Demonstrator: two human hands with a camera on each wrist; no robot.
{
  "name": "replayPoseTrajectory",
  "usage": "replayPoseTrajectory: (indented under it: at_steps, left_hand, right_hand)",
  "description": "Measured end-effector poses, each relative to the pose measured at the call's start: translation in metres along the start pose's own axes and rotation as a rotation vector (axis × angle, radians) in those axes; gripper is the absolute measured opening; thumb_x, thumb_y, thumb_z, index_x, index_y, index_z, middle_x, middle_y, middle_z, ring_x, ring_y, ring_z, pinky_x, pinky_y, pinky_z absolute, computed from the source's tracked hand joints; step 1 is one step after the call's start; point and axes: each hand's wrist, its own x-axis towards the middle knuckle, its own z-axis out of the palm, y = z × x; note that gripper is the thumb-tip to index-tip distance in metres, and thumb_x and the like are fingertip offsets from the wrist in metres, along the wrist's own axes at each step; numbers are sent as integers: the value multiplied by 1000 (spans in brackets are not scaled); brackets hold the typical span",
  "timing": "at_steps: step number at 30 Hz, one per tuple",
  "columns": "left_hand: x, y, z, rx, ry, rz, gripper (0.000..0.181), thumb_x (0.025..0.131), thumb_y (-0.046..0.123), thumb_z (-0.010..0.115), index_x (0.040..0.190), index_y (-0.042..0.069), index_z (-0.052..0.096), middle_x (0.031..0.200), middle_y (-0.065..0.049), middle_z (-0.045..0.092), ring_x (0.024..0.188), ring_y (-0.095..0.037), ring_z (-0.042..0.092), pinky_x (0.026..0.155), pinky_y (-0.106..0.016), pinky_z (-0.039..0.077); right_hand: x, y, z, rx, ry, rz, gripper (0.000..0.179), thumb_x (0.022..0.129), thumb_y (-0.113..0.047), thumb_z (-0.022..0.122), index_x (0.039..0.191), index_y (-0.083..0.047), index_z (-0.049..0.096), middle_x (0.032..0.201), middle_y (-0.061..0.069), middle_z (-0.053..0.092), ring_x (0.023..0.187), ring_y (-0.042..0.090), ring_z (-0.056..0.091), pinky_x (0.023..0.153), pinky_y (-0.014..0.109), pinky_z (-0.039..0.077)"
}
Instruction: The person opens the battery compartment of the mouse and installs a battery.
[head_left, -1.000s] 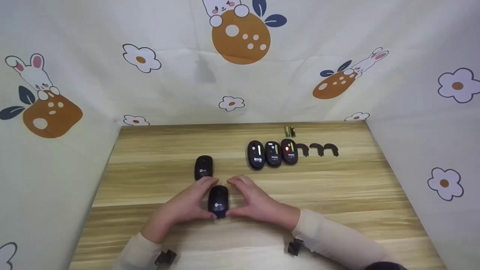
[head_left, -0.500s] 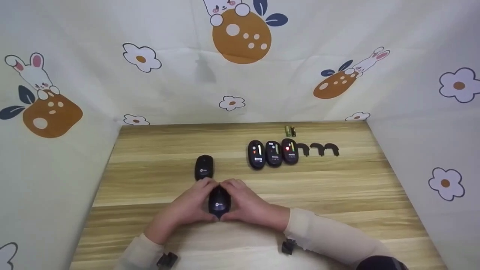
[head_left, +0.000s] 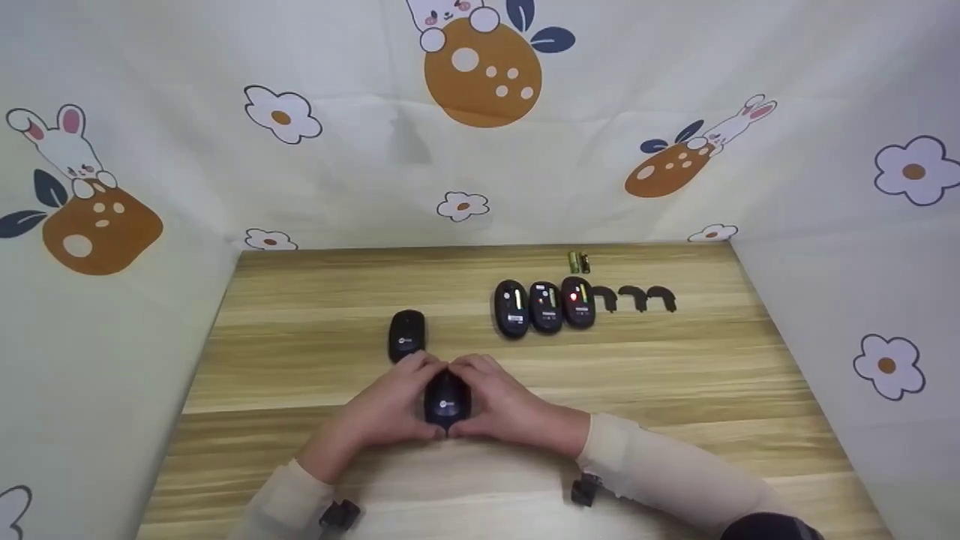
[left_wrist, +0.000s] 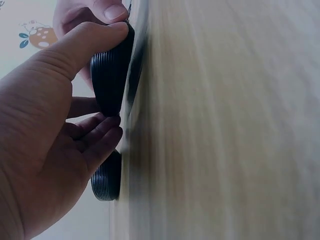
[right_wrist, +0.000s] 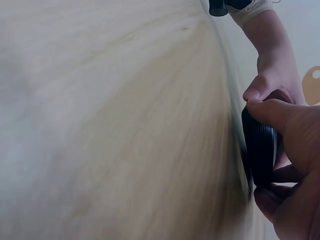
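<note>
Both hands hold one black computer mouse, top side up, near the middle of the table. My left hand grips it from the left, thumb at the near end and fingertips at the far end. From the other side my right hand grips it the same way, and the fingertips of the two hands almost meet. The wrist views show the ribbed side of the mouse close over the tabletop; whether it touches, I cannot tell. Just beyond the left fingers lies a second black mouse, also top side up.
Farther right, three mice lie in a row with undersides up and battery slots uncovered, among them the left one. Beside them are three curved black covers. Two small batteries lie behind. Patterned cloth walls border the wooden table.
Both hands have come together from either side and taken hold of the near mouse. It has shifted slightly to the right and away from the person. The other mice have not moved.
</note>
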Motion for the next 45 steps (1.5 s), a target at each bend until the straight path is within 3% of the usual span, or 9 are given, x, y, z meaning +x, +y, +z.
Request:
replayPoseTrajectory:
  at_steps: [16,26,36,45]
  left_hand:
    - [26,15,0,-34,61,-17,107,75,39,99,163,4,50,155,-12,53,143,-29,54,124,-48,46]
    - [48,26,3,-11,95,23,106,78,41,98,164,4,49,158,-13,53,145,-32,53,124,-48,45]
    - [67,29,4,-26,100,35,107,80,42,97,166,4,46,161,-10,51,148,-31,52,126,-48,42]
    - [83,30,8,-71,143,90,105,81,37,97,167,4,46,162,-9,50,149,-27,50,127,-45,42]
  right_hand:
    - [-12,27,-29,131,61,-32,97,85,-29,96,166,-5,47,163,0,48,151,20,44,129,43,39]
    - [-21,44,-49,104,117,-117,96,86,-27,95,166,-4,46,164,8,46,153,28,43,130,50,38]
    - [-26,53,-66,75,117,-103,98,87,-29,95,168,-5,44,167,8,43,156,28,40,130,49,36]
    - [-29,63,-78,71,144,-113,99,87,-29,95,169,-7,43,169,8,41,157,28,40,130,50,36]
